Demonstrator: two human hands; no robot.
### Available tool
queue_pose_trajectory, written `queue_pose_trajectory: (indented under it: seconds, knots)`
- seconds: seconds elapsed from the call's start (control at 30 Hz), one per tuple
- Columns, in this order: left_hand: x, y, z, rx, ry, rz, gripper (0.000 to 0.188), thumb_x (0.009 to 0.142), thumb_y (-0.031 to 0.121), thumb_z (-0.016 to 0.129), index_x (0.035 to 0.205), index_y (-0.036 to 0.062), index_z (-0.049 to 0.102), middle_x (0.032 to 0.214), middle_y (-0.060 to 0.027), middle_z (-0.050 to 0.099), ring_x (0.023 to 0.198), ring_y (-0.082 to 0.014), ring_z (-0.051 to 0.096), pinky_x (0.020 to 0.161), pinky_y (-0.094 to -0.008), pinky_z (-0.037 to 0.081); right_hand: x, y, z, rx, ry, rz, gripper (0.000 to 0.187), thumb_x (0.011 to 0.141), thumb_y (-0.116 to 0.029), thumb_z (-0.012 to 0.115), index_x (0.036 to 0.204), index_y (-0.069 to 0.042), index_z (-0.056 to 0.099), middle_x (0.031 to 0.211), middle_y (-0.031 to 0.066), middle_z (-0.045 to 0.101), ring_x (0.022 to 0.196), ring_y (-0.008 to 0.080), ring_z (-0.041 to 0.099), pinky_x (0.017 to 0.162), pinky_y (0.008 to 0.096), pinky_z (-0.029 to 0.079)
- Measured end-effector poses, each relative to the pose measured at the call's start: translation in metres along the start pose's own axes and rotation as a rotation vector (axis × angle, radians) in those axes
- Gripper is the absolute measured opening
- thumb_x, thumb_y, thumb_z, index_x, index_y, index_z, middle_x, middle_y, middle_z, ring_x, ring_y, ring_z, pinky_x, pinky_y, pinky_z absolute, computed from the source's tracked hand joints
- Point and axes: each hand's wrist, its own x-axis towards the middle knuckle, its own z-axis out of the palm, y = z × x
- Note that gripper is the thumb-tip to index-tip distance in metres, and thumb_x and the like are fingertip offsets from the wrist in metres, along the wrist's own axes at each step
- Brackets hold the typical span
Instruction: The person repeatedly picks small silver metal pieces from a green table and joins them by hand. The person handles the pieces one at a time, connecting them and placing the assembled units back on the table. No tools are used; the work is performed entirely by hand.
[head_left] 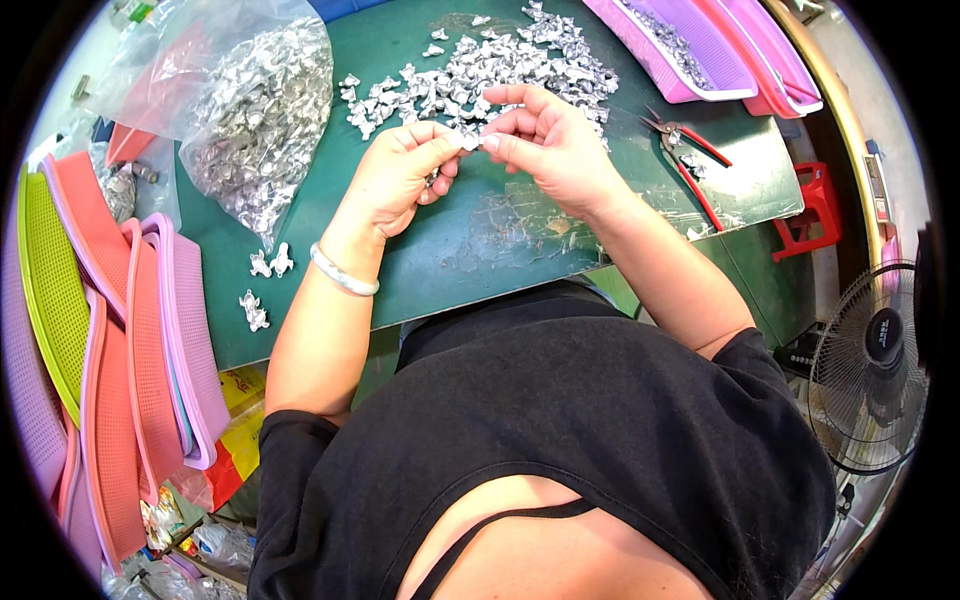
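My left hand (400,172), with a silver bangle on its wrist, pinches a small silver metal casting (468,141) between thumb and forefinger. Another shiny bit shows under its curled fingers, too hidden to name. From the other side, the thumb and a bent finger of my right hand (550,150) meet at the same casting, while its forefinger stays raised. Just beyond both hands spreads a loose heap of similar small figure-shaped castings (500,70) on the green table (440,265). Red-handled cutting pliers (688,165) lie to the right with their handles apart, beside a few castings.
A clear plastic bag (265,120) full of castings stands at the left. Several castings (255,310) lie near the left table edge. Stacked plastic baskets (130,330) crowd the left side. Purple baskets (690,60) sit at the far right. A red stool (815,210) and black fan (870,365) stand right.
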Motion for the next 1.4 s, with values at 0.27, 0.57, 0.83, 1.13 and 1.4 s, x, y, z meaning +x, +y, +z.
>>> queue_pose_trajectory:
  seconds: [0.27, 0.57, 0.83, 1.13, 1.4]
  knots:
    - [0.000, 0.001, 0.001, -0.179, -0.030, -0.068, 0.018, 0.088, 0.020, 0.051, 0.084, 0.0033, 0.057, 0.067, -0.0028, 0.056, 0.048, -0.0057, 0.046, 0.038, -0.0151, 0.032, 0.002, 0.010, 0.003, -0.077, 0.045, -0.192, 0.039, 0.077, 0.001, 0.059, 0.114, 0.000, 0.046, 0.080, 0.0027, 0.058, 0.073, 0.0067, 0.054, 0.065, 0.0204, 0.044]
    - [0.004, 0.000, -0.007, -0.352, 0.000, -0.124, 0.025, 0.088, 0.023, 0.047, 0.090, 0.0002, 0.057, 0.075, -0.0090, 0.059, 0.055, -0.0109, 0.050, 0.041, -0.0163, 0.038, 0.007, 0.007, -0.003, -0.500, 0.054, -0.281, 0.042, 0.077, -0.001, 0.059, 0.117, -0.004, 0.046, 0.083, 0.0019, 0.057, 0.077, 0.0088, 0.053, 0.069, 0.0225, 0.043]
    - [0.006, 0.001, -0.012, -0.447, 0.063, -0.021, 0.019, 0.083, 0.022, 0.052, 0.079, 0.0033, 0.056, 0.078, -0.0091, 0.058, 0.064, -0.0179, 0.055, 0.050, -0.0238, 0.042, 0.013, 0.010, 0.002, -1.040, -0.010, -0.451, 0.039, 0.072, -0.004, 0.059, 0.110, -0.007, 0.051, 0.080, 0.0058, 0.058, 0.080, 0.0261, 0.051, 0.072, 0.0358, 0.043]
    - [0.003, 0.005, -0.007, -0.227, 0.131, -0.069, 0.013, 0.085, 0.015, 0.051, 0.083, 0.0032, 0.057, 0.072, -0.0037, 0.055, 0.060, -0.0106, 0.051, 0.047, -0.0196, 0.038, 0.018, 0.016, 0.001, -1.010, -0.001, -0.541, 0.036, 0.070, 0.001, 0.054, 0.106, -0.004, 0.053, 0.075, 0.0081, 0.058, 0.074, 0.0268, 0.054, 0.070, 0.0365, 0.043]
    - [-0.001, 0.005, 0.004, 0.090, 0.123, -0.128, 0.013, 0.082, 0.017, 0.056, 0.079, 0.0039, 0.059, 0.060, 0.0003, 0.052, 0.047, -0.0066, 0.046, 0.038, -0.0176, 0.032, 0.008, 0.007, 0.001, -0.735, -0.018, -0.535, 0.039, 0.069, 0.001, 0.056, 0.107, -0.006, 0.053, 0.071, 0.0047, 0.055, 0.074, 0.0252, 0.053, 0.067, 0.0355, 0.042]
